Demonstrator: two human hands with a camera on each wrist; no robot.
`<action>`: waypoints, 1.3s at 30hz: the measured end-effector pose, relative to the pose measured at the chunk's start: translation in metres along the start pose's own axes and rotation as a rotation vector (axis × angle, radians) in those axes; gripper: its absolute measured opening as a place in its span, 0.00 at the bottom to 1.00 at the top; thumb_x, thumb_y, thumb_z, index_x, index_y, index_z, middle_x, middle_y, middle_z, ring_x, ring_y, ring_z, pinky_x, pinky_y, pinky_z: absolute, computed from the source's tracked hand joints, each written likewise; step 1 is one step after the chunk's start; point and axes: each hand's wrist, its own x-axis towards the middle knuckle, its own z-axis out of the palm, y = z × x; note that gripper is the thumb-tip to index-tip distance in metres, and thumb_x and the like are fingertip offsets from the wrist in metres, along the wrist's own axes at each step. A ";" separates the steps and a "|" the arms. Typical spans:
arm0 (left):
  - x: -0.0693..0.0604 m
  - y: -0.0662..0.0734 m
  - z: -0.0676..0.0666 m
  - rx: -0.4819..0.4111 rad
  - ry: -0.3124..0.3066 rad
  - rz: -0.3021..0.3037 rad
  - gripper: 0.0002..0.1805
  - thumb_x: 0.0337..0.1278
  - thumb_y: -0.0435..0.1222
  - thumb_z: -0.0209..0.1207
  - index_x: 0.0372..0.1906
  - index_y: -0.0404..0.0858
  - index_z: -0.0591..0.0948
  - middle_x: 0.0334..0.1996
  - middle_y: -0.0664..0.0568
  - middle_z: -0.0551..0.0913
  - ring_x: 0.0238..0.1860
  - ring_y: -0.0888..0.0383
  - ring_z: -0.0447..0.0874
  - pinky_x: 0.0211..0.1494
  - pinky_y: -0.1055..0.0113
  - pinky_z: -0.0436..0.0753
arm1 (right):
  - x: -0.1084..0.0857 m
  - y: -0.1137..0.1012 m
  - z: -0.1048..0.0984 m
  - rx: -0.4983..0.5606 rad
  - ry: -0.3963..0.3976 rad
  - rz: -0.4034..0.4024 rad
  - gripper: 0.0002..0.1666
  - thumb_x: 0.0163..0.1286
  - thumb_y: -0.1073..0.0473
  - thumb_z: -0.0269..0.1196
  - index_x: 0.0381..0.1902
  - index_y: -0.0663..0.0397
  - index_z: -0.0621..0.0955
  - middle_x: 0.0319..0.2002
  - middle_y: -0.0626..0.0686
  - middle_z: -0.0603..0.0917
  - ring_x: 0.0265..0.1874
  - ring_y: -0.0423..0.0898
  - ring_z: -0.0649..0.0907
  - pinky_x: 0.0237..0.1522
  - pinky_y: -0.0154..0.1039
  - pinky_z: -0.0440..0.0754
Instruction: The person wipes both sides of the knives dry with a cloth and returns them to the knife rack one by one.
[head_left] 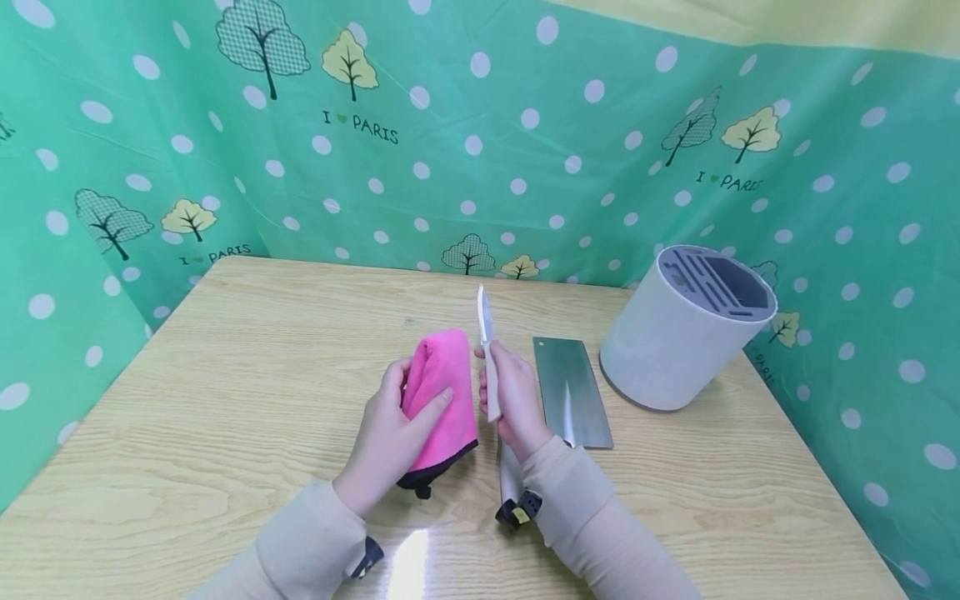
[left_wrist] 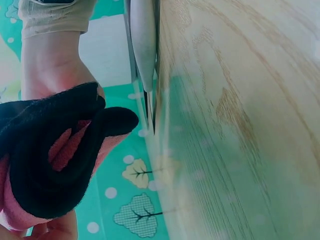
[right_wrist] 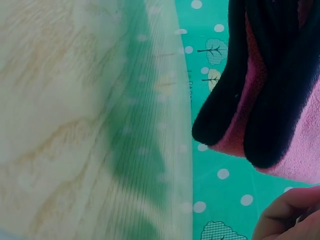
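Note:
In the head view the left hand (head_left: pixel 397 433) grips a folded pink cloth (head_left: pixel 448 392) with a black edge, thumb across its front. Just to the right, the right hand (head_left: pixel 516 392) holds a small knife by its white handle (head_left: pixel 492 392), the blade (head_left: pixel 485 312) pointing up and away. Cloth and blade are apart. The left wrist view shows the black edge of the cloth (left_wrist: pixel 55 195) in folds, near the left hand (left_wrist: pixel 55 65). In the right wrist view the cloth (right_wrist: pixel 300 145) hangs above the curled fingers of the right hand (right_wrist: pixel 290 212).
A cleaver's wide blade (head_left: pixel 570 387) lies on the wooden table (head_left: pixel 225 400) right of the right hand. Under the right wrist is a pale handle (head_left: pixel 510 479), partly hidden. At the right back stands a white round knife holder (head_left: pixel 660 342) with a slotted top. A dotted green curtain surrounds the table.

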 end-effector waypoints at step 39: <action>0.005 -0.003 -0.001 0.018 0.032 0.043 0.28 0.63 0.41 0.64 0.63 0.37 0.68 0.53 0.42 0.81 0.47 0.52 0.82 0.49 0.62 0.82 | -0.008 0.006 0.009 0.011 -0.095 -0.056 0.25 0.77 0.47 0.52 0.59 0.59 0.75 0.17 0.45 0.73 0.11 0.37 0.69 0.12 0.29 0.67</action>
